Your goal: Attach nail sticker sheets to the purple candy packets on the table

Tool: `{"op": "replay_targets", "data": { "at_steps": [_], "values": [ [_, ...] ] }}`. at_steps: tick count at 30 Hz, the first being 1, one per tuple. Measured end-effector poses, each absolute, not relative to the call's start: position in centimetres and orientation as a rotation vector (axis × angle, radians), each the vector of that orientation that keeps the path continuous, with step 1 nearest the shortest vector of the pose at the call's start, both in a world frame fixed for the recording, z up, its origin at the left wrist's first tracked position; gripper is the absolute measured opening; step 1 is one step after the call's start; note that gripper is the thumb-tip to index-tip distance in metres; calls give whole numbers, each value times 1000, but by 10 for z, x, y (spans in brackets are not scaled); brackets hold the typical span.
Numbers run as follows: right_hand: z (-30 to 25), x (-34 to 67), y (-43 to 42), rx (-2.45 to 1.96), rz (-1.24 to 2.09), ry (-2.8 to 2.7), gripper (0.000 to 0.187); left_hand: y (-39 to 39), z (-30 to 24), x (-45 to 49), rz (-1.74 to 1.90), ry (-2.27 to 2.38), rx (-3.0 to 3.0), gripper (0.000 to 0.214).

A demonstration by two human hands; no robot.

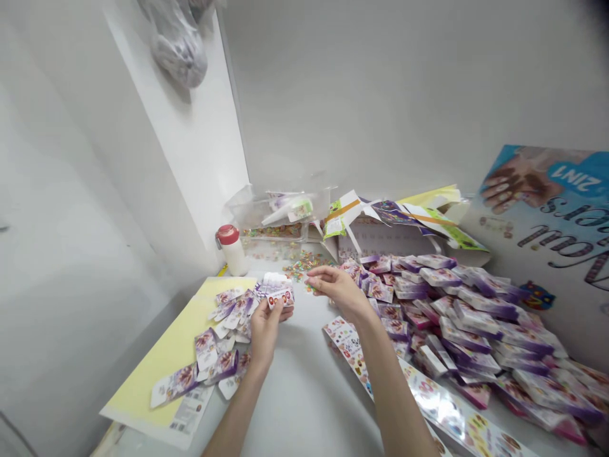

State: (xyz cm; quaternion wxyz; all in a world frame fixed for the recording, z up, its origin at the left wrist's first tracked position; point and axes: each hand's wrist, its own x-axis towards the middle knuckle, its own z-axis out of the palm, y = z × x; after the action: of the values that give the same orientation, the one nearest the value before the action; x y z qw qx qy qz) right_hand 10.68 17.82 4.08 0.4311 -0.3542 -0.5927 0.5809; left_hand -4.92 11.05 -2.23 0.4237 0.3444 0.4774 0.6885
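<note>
1. The left hand (265, 331) holds a little fan of purple and white cards (275, 290). The fingers curl up under the cards and the thumb side presses them, so the hand is closed on them.
2. The right hand (340, 292) is up in the air just beside the left hand. Its fingers bend down and come close together, near a spill of tiny colored bits (304, 266). The bits are too small to tell if the fingertips (311, 278) are pinching one.
3. The colored bits lie on a white table (304, 406), just past the hands.
4. More cards (223, 336) lie in a messy spread on a yellow sheet (162, 381), to the left of the hands.
5. A big heap of purple and white packs (466, 324) sits to the right of the right hand.
6. A long sticker strip (428, 397) lies on the table, along the front of that heap.
7. Farther back are a clear plastic box (280, 212), a white bottle with a red cap (231, 249), and an open cardboard box (404, 235).
8. A poster of a hand with painted nails (533, 209) stands at the right, and a plastic bag (176, 44) hangs high on the left.
</note>
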Motion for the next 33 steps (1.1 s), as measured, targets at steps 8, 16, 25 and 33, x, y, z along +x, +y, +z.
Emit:
{"op": "replay_targets", "data": {
  "at_steps": [8,16,25,33],
  "values": [
    [31,84,175,-937,1219,-1800,24,109,-21,-43,1638,1137,945,53],
    [14,82,184,-957,1185,-1896,14,110,-25,-58,1647,1569,1456,34],
    [7,94,194,-1034,1096,-1745,18,105,-39,-91,676,2432,2151,43],
    [25,100,185,-943,1430,-1547,33,115,-26,-81,1291,1930,1772,38]
  ]
}}
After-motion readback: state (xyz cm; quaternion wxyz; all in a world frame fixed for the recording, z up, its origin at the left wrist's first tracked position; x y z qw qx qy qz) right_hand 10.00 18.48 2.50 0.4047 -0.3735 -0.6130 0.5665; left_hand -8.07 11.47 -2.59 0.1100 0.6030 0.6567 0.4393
